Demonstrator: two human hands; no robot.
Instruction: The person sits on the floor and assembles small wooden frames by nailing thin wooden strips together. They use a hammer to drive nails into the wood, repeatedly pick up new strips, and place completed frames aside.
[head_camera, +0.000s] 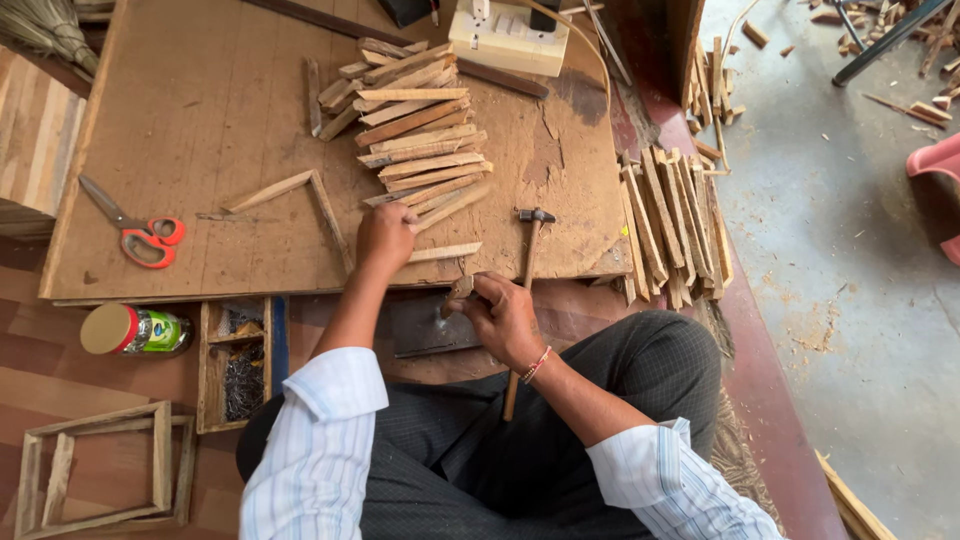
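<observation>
My left hand (385, 235) rests knuckles-up on the brown work board (200, 110), fingers curled over the end of a pale wooden strip (447, 252) that sticks out to its right. Just beyond lies a pile of similar wooden strips (420, 140). Two strips (300, 195) form a corner to the left of the hand. At the board's near edge, my right hand (503, 318) pinches a small wooden piece (461, 289). A hammer (533, 222) lies beside that hand, with its handle running under the wrist.
Red-handled scissors (140, 237) lie on the board's left. In front of the board are a lying jar (135, 330), a small wooden box of nails (236, 365), a dark metal plate (425, 328) and wooden frames (100, 465). More strips (672, 225) are stacked to the right, and a power strip (508, 38) sits at the back.
</observation>
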